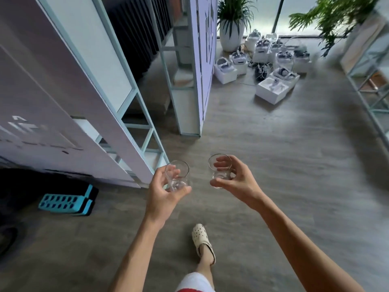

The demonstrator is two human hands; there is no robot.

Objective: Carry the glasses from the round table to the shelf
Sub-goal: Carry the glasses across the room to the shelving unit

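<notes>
A grey wood-look floor (263, 165) fills most of the view, blurred toward the right edge. Along the left stands a tall lilac partition (52, 98) backed by a pale green metal shelf frame (145, 123), and a second lilac panel (203, 60) rises upright at the centre top. At the far end, a cluster of open white boxes (273, 60) holding grey headsets sits on the floor just beside a white planter (230, 32) with a green palm-like plant; another leafy plant (332, 15) hangs in from the upper right, above a second metal frame (370, 85). Low on the left, a turquoise perforated block (63, 202) lies flat on the floor near a dark shape I cannot identify. Both bare forearms reach forward over the floor. The left hand (164, 194) has its fingers curled closed around the left glass (177, 175), a clear tumbler held upright with the thumb under its base. The right hand (237, 180) wraps the right glass (220, 171), also clear and upright, with fingers over the rim side and thumb at the base. The two glasses are near each other but apart, both in the air. Below them a foot in a cream clog (203, 242) rests on the floor.
</notes>
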